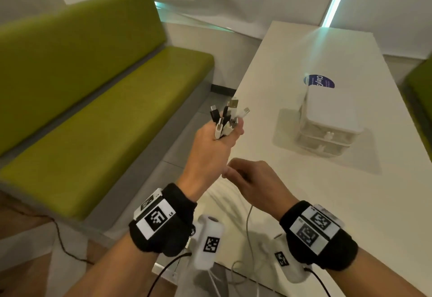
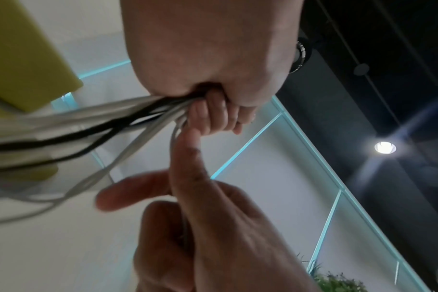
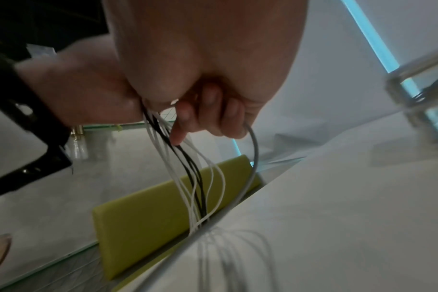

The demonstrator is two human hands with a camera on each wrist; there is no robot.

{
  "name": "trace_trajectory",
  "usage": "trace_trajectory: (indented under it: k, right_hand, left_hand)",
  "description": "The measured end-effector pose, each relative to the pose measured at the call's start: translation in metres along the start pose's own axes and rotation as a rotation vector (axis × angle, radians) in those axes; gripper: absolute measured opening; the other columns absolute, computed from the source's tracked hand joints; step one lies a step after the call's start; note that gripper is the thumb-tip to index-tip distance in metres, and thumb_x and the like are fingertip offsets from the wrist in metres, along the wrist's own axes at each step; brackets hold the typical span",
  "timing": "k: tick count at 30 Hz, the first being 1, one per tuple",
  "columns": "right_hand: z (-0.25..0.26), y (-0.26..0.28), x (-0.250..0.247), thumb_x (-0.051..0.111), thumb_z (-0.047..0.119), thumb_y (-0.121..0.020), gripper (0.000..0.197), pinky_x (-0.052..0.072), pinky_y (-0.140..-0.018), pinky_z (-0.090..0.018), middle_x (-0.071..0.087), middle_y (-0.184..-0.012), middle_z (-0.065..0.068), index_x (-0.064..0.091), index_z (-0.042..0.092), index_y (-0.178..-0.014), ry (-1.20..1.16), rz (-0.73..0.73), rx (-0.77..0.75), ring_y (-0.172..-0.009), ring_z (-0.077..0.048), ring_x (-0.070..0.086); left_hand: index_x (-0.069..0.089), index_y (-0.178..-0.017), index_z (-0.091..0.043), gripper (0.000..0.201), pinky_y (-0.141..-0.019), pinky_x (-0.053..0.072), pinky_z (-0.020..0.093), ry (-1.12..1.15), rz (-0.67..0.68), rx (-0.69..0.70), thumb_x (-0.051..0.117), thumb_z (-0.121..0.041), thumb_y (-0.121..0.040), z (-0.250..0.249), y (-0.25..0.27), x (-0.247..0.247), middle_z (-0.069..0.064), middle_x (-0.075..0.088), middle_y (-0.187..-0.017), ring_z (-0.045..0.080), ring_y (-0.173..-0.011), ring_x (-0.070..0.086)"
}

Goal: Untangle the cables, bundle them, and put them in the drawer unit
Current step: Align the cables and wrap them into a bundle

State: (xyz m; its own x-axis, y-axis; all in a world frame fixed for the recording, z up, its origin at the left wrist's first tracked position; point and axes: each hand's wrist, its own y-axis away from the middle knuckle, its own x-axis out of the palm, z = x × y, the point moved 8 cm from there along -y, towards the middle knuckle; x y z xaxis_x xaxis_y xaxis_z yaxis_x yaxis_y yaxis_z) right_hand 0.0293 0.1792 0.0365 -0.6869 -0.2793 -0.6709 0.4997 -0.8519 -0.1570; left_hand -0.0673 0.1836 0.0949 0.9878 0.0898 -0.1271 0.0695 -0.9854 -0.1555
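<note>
Two hands are in view — the left hand [image 1: 215,142] raised, the right hand [image 1: 254,177] just below and beside it. Out of the top of the left fist stand roughly seven or eight cable plugs [image 1: 228,116]; overlap keeps the count loose. Below that fist, the right wrist view shows about two black cables [image 3: 190,168] among some five or six white cables [image 3: 220,177], and one grey cable [image 3: 254,154] looped through the right hand. One drawer unit [image 1: 327,119] sits ahead and right of the hands — two drawer fronts visible. Each wrist wears one black strap: two in all.
</note>
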Motion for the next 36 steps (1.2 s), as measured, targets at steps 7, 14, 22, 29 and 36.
trace_trajectory:
  k: [7,14,22,29,36]
  right_hand:
    - [0.042,-0.068,0.061,0.033,0.04,-0.087,0.027,0.032,-0.052,-0.021,0.041,-0.051,0.018,0.032,0.038,-0.061,-0.103,0.051,-0.131,-0.049,-0.01,0.039]
    - [0.095,-0.137,0.118,0.037,0.023,-0.09,0.03,0.04,-0.06,-0.026,0.051,-0.059,0.013,0.044,0.034,-0.063,-0.269,0.206,-0.126,-0.056,-0.01,0.05]
    - [0.102,-0.171,0.141,0.026,0.059,-0.094,0.055,0.046,-0.059,-0.034,0.058,-0.065,-0.001,0.053,0.017,-0.07,-0.24,0.143,-0.193,-0.06,-0.016,0.054]
    - [0.113,-0.206,0.167,0.027,0.048,-0.101,0.045,0.049,-0.063,-0.039,0.054,-0.067,0.0,0.051,0.018,-0.078,-0.19,0.319,-0.094,-0.062,-0.022,0.055]
    - [0.066,-0.184,0.211,0.022,0.066,-0.084,0.062,0.049,-0.09,-0.046,0.064,-0.108,-0.016,0.057,0.019,-0.104,0.05,0.69,0.186,-0.099,-0.035,0.061]
  left_hand:
    - [0.062,-0.081,-0.018,0.022,-0.055,0.04,0.023,-0.38,-0.014,0.141,0.055,-0.034,-0.096,-0.01,-0.018,-0.062,-0.011,0.062,-0.067,0.005,-0.061,0.055]
    - [0.065,-0.094,-0.023,0.008,-0.069,0.049,0.033,-0.54,-0.202,0.118,0.061,-0.029,-0.093,-0.025,-0.042,-0.154,-0.002,0.07,-0.086,0.014,-0.08,0.065]
    - [0.061,-0.078,-0.021,0.016,-0.049,0.032,0.011,-0.32,-0.251,0.096,0.06,-0.022,-0.094,-0.022,-0.064,-0.206,-0.014,0.055,-0.06,-0.001,-0.052,0.045]
    - [0.061,-0.076,-0.036,0.02,-0.046,0.029,0.041,-0.336,-0.344,0.265,0.059,-0.027,-0.094,-0.051,-0.089,-0.248,0.009,0.051,-0.06,0.028,-0.051,0.038]
    - [0.062,-0.078,-0.028,0.015,-0.041,0.022,0.028,-0.216,-0.343,0.306,0.058,-0.028,-0.093,-0.093,-0.114,-0.273,-0.006,0.041,-0.053,0.013,-0.046,0.029]
